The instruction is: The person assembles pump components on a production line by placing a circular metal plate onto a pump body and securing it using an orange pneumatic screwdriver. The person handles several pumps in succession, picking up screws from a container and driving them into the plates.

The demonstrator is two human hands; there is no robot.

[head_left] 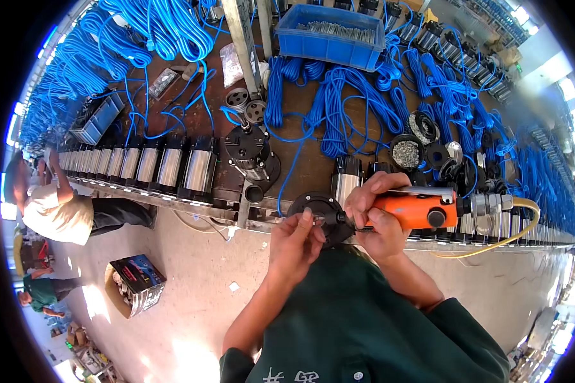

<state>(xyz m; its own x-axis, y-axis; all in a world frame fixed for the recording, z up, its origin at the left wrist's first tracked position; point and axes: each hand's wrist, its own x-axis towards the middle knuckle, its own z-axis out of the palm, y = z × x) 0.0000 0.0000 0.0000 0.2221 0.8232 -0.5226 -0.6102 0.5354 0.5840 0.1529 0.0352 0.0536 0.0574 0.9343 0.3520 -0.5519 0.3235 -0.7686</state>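
right hand (375,214) clamped on one orange air driver (415,210), left hand (295,242) pinching one black round cover (319,214).

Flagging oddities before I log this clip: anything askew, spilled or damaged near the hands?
Nothing looks damaged. The right hand grips an orange pneumatic screwdriver against a round black end cap the left hand steadies. One open cardboard box sits tilted on the floor.

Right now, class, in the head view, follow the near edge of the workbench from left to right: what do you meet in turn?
Row of silver motor cylinders → upright black pump body → round black end cover → left hand → right hand → orange pneumatic screwdriver → yellow air hose.
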